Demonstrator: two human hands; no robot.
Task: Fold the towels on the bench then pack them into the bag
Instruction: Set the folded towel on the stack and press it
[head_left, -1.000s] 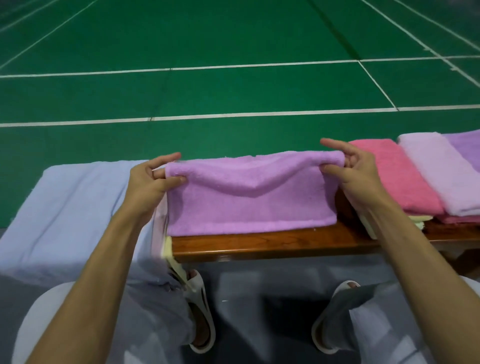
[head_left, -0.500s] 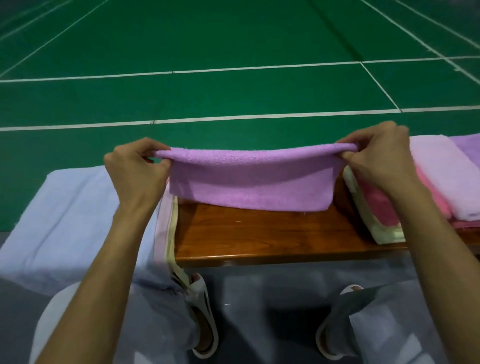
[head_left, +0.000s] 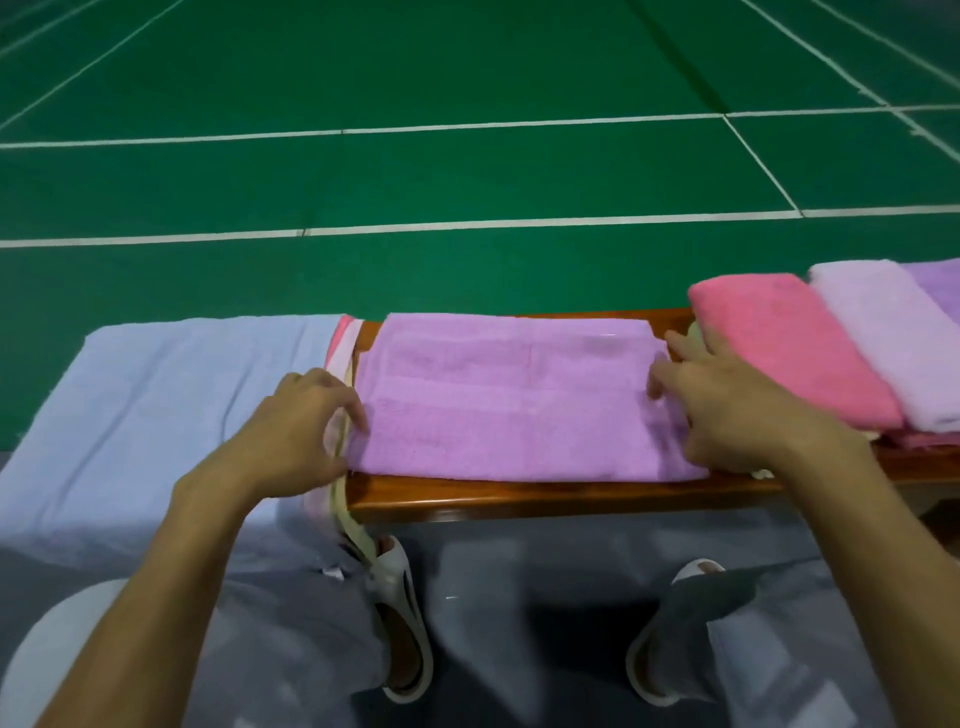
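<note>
A purple towel lies folded flat on the wooden bench, in the middle of the view. My left hand is at its left edge, with loosely curled fingertips touching the cloth. My right hand rests on the towel's right end, fingers stretched out over it. To the right lie a folded pink towel, a pale lilac towel and a purple one, side by side. I see no bag that I can tell.
A pale blue cloth covers the bench's left part, with pink and yellow towel edges showing beside it. Below the bench are my knees and white sandals. A green court floor lies beyond.
The purple towel, held up by its top corners in both hands, has been laid down flat on the bench. Both hands have let go and now lie on its ends.
</note>
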